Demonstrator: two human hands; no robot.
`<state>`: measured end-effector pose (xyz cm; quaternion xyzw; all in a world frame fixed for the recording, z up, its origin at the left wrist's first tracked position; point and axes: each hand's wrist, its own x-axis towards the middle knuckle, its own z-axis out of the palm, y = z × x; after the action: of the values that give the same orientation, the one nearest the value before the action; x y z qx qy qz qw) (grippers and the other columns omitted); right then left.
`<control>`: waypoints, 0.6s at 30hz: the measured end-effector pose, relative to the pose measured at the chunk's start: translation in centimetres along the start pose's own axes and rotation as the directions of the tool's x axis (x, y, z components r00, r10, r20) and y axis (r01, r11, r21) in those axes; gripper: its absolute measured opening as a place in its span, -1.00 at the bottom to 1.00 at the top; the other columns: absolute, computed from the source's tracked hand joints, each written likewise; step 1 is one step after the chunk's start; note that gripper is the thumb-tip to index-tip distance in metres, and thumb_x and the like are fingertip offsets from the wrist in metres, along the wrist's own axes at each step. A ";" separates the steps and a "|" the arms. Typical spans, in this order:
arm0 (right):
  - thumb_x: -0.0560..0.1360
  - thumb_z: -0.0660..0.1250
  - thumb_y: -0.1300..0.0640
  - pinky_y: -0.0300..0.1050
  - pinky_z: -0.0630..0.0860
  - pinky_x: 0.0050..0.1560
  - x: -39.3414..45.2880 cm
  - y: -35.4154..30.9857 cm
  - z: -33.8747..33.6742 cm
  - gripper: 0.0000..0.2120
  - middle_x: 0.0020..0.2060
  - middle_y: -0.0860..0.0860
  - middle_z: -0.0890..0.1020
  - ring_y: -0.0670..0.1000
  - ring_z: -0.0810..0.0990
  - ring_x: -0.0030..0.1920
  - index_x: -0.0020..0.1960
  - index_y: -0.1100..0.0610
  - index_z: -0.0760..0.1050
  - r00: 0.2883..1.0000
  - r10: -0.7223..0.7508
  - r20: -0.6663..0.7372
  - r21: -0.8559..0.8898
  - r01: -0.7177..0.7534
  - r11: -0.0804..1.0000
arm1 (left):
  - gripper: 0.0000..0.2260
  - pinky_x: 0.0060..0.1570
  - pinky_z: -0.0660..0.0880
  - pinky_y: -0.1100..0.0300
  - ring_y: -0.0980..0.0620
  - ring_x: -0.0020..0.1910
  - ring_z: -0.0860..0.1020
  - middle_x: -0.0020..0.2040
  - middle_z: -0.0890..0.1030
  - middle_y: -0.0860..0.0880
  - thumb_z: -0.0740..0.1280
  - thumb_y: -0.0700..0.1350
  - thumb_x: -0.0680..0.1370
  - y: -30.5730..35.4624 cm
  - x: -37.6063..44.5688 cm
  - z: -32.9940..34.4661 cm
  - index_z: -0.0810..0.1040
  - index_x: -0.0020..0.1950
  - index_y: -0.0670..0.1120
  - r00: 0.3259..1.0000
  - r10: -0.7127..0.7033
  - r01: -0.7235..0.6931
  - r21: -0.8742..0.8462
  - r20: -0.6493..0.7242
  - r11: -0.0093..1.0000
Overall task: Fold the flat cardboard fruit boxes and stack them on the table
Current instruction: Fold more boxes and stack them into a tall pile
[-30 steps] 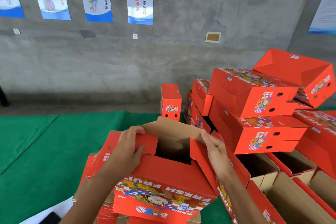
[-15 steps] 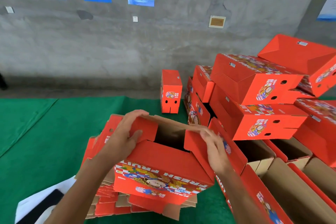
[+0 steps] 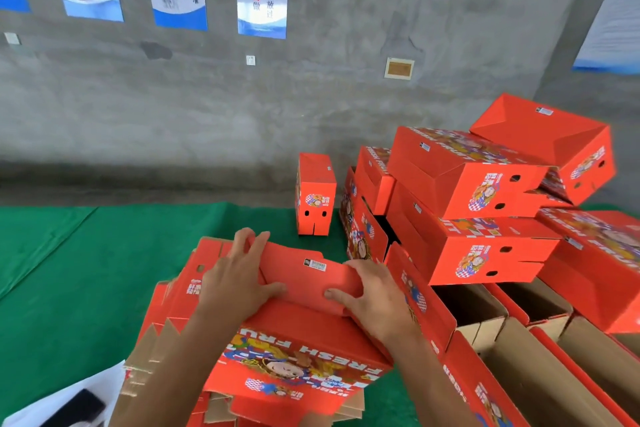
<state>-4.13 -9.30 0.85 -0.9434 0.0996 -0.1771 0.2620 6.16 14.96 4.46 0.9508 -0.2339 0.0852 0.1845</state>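
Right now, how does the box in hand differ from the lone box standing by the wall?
The box in hand lies low on the flat stack, both hands pressing its flaps; the lone box stands upright on end, untouched. The first is near, the second far. Both are red with the same print.

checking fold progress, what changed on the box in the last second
The box's open end got closed: both hands pushed the red flaps down over the brown inside. The left hand and right hand now press flat on them. The stack of folded boxes and the green table stayed put.
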 end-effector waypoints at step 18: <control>0.64 -0.14 -0.42 -0.05 0.57 0.11 -8.5 2.9 2.4 -0.29 -0.29 0.03 0.56 -0.01 0.56 -0.22 -0.19 0.12 0.47 0.613 0.474 0.632 0.503 -0.790 0.351 | -0.32 0.09 0.55 -0.14 -0.25 0.15 0.63 0.18 0.65 -0.10 0.02 0.49 0.55 0.8 0.6 -0.6 0.27 0.52 0.10 0.983 -0.142 0.148 0.044 -0.113 0.988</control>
<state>-11.26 -8.29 -5.01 -0.6409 0.3298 0.1031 0.6855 6.23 14.25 5.40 0.9637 -0.1510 0.1298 0.1780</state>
